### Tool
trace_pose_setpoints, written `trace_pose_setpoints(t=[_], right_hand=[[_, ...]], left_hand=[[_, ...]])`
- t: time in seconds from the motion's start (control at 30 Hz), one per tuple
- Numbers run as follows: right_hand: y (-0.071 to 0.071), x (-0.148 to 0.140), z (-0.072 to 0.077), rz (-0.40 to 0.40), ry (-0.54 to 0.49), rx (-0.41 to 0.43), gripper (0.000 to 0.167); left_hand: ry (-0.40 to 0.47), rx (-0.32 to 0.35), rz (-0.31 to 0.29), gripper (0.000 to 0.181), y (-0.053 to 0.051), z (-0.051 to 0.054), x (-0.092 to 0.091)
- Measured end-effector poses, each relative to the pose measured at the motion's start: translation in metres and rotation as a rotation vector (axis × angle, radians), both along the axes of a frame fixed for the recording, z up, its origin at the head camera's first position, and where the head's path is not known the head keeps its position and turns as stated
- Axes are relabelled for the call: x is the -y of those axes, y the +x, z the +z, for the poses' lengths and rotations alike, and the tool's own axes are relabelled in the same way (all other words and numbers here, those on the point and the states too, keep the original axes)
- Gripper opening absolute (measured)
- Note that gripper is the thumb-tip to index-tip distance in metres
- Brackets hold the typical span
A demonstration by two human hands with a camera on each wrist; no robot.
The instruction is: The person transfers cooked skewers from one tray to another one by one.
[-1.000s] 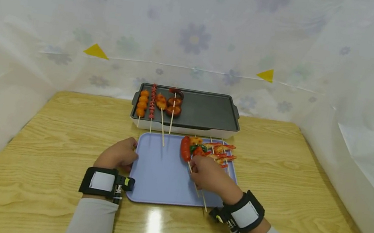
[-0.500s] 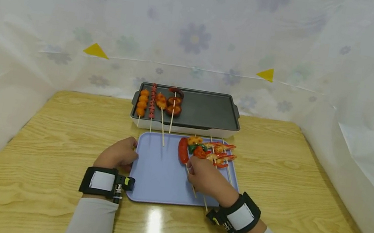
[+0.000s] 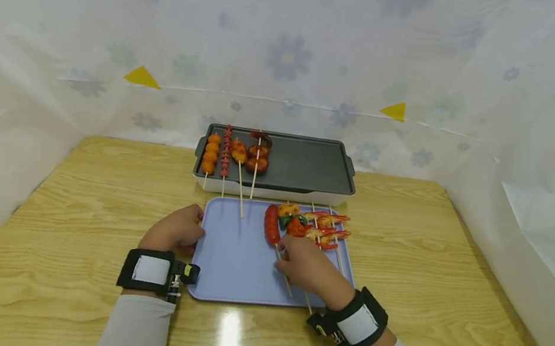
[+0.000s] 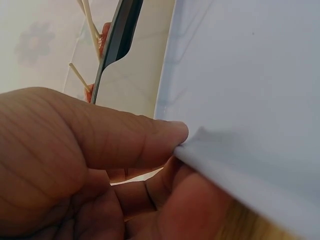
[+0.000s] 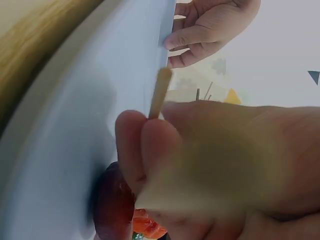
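On the right half of the light blue tray [image 3: 231, 268] lies a sausage skewer [image 3: 272, 225], its stick slanting toward the near edge. My right hand [image 3: 308, 266] pinches that stick just below the sausage. The right wrist view shows the stick [image 5: 161, 92] poking out past the fingertips, and the dark red sausage [image 5: 115, 205] close to the tray surface. At the tray's left side my left hand [image 3: 174, 229] grips the rim, thumb [image 4: 145, 137] on top and fingers underneath. Shrimp skewers [image 3: 325, 228] and a mixed vegetable skewer [image 3: 296, 226] lie beside the sausage, partly hidden by my right hand.
Behind the tray stands a black grill plate [image 3: 305, 165] on a white base. Its left half bears orange ball [image 3: 211, 154], thin red [image 3: 226, 153], flat orange-brown [image 3: 239, 151] and mushroom-like skewers [image 3: 257, 164]. Some sticks overhang the front. A patterned sheet [image 3: 293, 32] encloses the wooden table [image 3: 406, 246].
My right hand has shifted slightly left and toward me with the sausage skewer, opening a small gap from the vegetable skewer. My left hand stays on the tray rim.
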State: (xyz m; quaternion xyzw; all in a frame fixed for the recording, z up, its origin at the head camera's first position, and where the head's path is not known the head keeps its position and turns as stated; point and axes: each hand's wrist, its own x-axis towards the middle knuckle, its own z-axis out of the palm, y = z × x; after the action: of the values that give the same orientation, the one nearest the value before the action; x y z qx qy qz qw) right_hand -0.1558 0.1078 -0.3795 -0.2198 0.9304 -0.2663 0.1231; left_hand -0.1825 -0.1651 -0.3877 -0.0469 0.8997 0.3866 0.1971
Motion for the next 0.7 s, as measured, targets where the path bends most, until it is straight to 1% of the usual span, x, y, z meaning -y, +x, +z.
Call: trace_pose_setpoints(t=[0.2, 0.33, 0.4, 0.5, 0.6, 0.7], right_hand=[[0.0018, 0.0001, 0.0006, -0.016, 0.005, -0.043, 0.015], [0.0029, -0.0010, 0.0039, -0.022, 0.005, -0.077, 0.018], [0.0030, -0.0016, 0.0056, -0.017, -0.007, -0.079, 0.021], [0.0026, -0.0020, 0.0077, 0.015, -0.029, -0.086, 0.023], [0.0020, -0.0025, 0.0085, 0.069, -0.047, -0.106, 0.022], [0.0018, -0.0036, 0.0093, 0.101, -0.055, -0.160, 0.022]], left_hand=[[0.010, 0.006, 0.000, 0.042, 0.0003, 0.0004, 0.0004], [0.014, 0.008, -0.001, 0.041, 0.0000, 0.0007, 0.0004], [0.013, 0.007, -0.003, 0.041, -0.0001, 0.0007, 0.0004], [-0.001, 0.004, -0.005, 0.042, -0.0002, 0.0009, 0.0006], [-0.013, 0.009, -0.001, 0.043, -0.0002, 0.0013, 0.0005], [-0.012, 0.013, -0.001, 0.042, -0.0011, 0.0010, -0.0003]])
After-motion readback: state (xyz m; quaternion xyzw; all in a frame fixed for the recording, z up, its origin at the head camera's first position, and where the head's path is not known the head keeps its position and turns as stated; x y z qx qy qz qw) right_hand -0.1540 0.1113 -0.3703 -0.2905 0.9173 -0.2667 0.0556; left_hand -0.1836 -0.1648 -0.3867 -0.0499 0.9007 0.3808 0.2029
